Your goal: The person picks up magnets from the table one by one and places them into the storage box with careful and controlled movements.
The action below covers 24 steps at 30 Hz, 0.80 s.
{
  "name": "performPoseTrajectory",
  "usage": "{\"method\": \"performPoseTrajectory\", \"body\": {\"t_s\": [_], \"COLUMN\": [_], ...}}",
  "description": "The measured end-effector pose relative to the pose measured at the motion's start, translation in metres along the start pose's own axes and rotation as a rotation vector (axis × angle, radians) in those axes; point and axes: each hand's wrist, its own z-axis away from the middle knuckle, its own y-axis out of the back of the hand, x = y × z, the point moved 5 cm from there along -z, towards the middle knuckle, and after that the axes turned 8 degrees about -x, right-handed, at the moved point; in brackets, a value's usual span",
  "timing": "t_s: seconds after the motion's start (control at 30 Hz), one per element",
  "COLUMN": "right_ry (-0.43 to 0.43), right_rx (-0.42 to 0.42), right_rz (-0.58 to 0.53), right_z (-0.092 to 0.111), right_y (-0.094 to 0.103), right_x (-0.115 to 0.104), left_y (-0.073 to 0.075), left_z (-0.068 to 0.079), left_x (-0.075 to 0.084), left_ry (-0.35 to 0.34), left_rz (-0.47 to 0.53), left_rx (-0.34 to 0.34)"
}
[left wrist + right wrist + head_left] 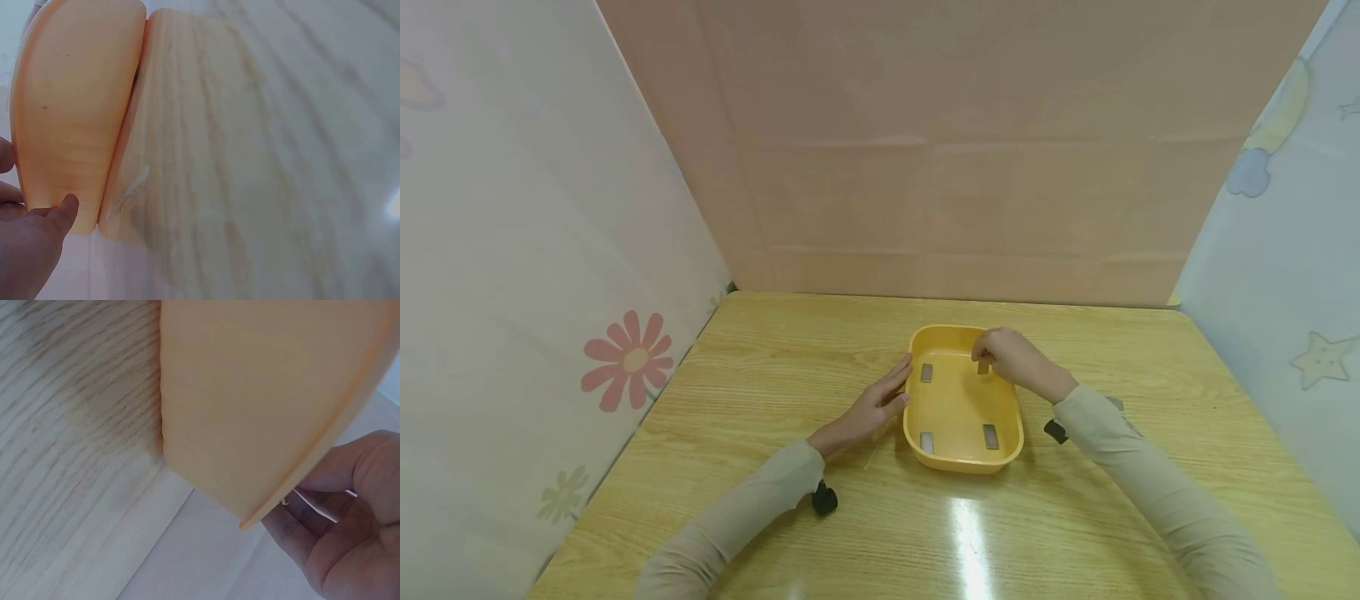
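A yellow-orange rounded rectangular tray [964,406] stands on the wooden table, its hollow side up. Inside it lie three small grey rectangular pieces: one at the upper left [927,372], one at the lower left [927,442] and one at the lower right [991,437]. At the tray's upper right, my right hand [1017,360] reaches over the rim and pinches another small rectangular piece [982,367] close to the floor. My left hand [880,404] rests extended fingers against the outside of the left wall; the thumb touches that wall [81,119] in the left wrist view.
The wooden table [790,367] ends at a beige back panel [925,208], with patterned sheets at left and right. A black wrist camera [824,498] sits at my left wrist, another black device [1056,431] at the right. A thin pale strip [128,194] lies beside the tray.
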Motion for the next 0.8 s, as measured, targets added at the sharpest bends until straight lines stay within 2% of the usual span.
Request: {"method": "performPoseTrajectory", "body": {"t_s": [0.53,0.8], "right_ry": [-0.037,-0.049], "right_rx": [-0.034,-0.044], "right_rz": [0.030,0.080], "right_z": [-0.002,-0.005], "right_y": [-0.008,-0.012], "right_x": [0.003,0.005], "left_y": [0.001,0.000], "left_z": [0.000,-0.001], "left_x": [-0.002,-0.001], "left_ry": [-0.005,-0.004], "left_rz": [0.016,0.017], "left_rx": [0.009,-0.004]}}
